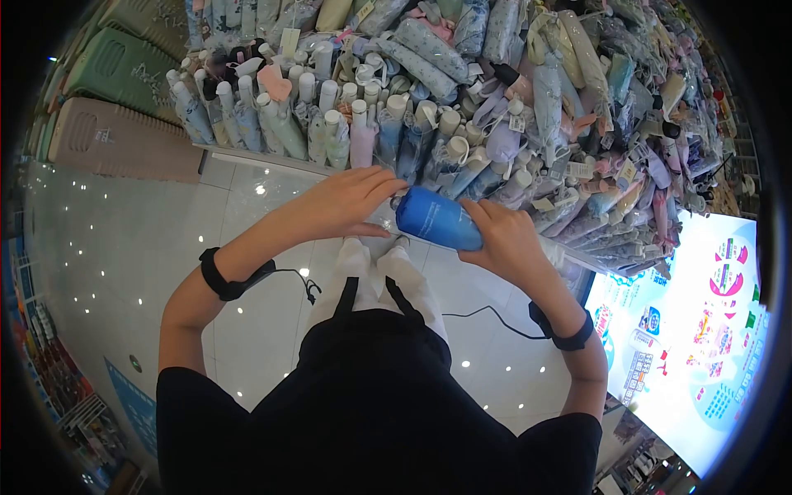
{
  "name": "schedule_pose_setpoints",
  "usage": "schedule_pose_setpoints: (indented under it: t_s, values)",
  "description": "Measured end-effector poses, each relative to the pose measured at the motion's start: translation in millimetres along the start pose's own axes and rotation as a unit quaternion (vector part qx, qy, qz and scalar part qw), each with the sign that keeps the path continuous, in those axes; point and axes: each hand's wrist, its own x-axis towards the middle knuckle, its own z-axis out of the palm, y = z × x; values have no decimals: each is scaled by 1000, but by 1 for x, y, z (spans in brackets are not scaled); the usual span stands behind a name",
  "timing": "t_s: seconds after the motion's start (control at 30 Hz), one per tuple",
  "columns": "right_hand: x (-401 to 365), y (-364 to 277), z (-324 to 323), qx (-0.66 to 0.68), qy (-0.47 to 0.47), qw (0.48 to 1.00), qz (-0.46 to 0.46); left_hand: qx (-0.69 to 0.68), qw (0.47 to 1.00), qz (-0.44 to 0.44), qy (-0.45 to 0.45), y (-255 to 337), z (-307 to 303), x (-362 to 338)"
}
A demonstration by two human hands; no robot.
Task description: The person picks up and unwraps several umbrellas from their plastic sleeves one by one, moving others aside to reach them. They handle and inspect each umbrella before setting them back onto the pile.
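Observation:
A blue folded umbrella (pixel 437 218) in a sleeve with pale lettering lies roughly level in front of the display shelf. Wrapped round its right end is my right hand (pixel 500 236), thumb below and fingers above. My left hand (pixel 360 201) is at the umbrella's left end, its fingertips by the dark tip and its thumb apart below; whether it touches the tip is hard to tell. Just beyond both hands stand rows of folded umbrellas (pixel 285 125) in clear wrapping, handles up.
More wrapped umbrellas (pixel 569 91) are heaped at the upper right. Pink and green plastic crates (pixel 124 136) stand at the left. A bright lit screen (pixel 685 330) is at the right. Below lies a shiny tiled floor (pixel 247 346), with a thin cable by each wrist.

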Motion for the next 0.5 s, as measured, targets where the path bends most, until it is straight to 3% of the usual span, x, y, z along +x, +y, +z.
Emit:
schedule_pose_setpoints:
  t_s: [0.27, 0.5]
  values:
    - [1, -1, -3, 107, -22, 993, 53, 41, 999, 2, -25, 1, -2, 2]
    - [1, -4, 6, 69, -15, 996, 60, 58, 998, -1, -15, 3, 2, 2]
